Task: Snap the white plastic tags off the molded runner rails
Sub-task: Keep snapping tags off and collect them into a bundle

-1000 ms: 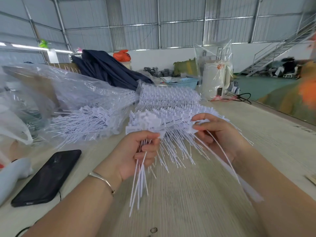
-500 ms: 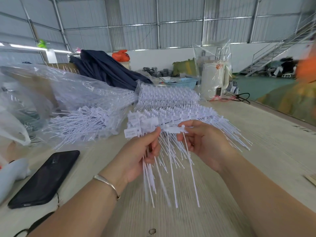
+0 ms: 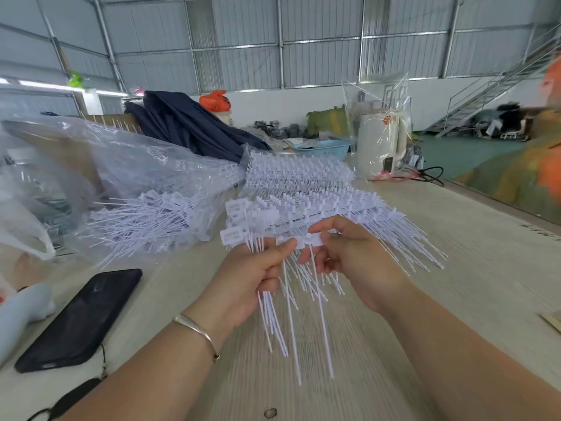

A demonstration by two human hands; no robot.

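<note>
My left hand (image 3: 247, 281) grips a bundle of loose white tags (image 3: 274, 314) by their heads, the thin tails hanging down over the table. My right hand (image 3: 349, 256) pinches the flat head of one white tag (image 3: 308, 240), and my left thumb touches its other end. Just behind both hands lies a stack of white runner rails (image 3: 321, 205) with many tags still on them, tails pointing right and toward me.
A clear plastic bag of white tags (image 3: 142, 208) lies at the left. A black phone (image 3: 80, 319) rests on the wooden table (image 3: 470, 268) near my left forearm. A blue basket (image 3: 326, 148) and a wrapped white cylinder (image 3: 379, 147) stand farther back.
My right hand has come away from the rails with one tag and brought it to my left hand. My left hand has risen slightly with its bundle.
</note>
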